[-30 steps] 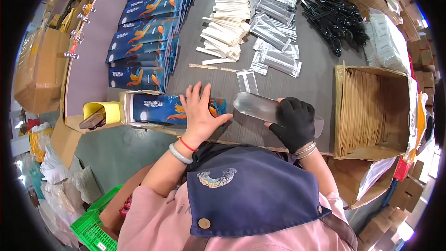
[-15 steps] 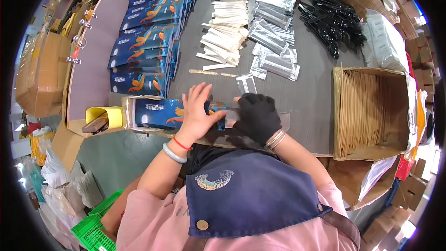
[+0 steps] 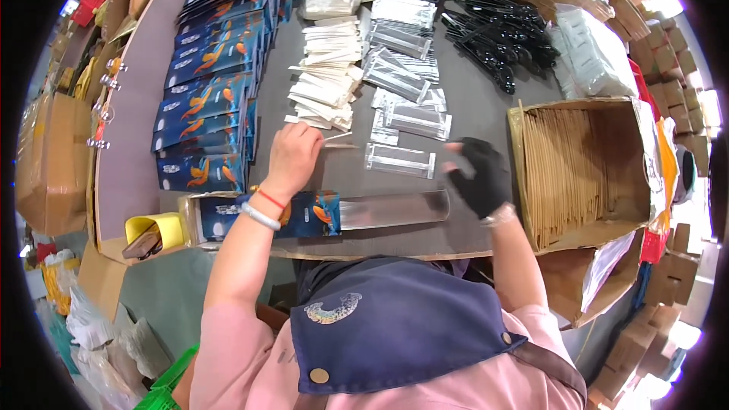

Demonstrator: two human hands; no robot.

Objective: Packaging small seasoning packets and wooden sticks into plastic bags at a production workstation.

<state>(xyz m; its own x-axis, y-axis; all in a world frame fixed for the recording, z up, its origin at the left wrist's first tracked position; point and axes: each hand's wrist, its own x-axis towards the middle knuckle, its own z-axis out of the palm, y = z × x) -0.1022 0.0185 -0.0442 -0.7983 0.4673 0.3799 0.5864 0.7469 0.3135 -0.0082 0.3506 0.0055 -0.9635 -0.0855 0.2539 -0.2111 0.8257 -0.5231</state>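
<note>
desk (image 3: pixel 486 118): showing matt grey | blue packet (image 3: pixel 304 212): gleaming glossy plastic | box (image 3: pixel 577 175): looking rough brown cardboard | glove (image 3: pixel 480 176): appearing black cloth

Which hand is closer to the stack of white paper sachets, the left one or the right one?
Left. The left hand reaches the near edge of the white sachet stack. The gloved right hand is farther right, beside a clear packet.

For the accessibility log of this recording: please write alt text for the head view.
A person at a grey table reaches the bare left hand to a pile of white paper sleeves and the black-gloved right hand toward a clear packet. A blue pouch lies at the near edge, an open cardboard box to the right.
</note>
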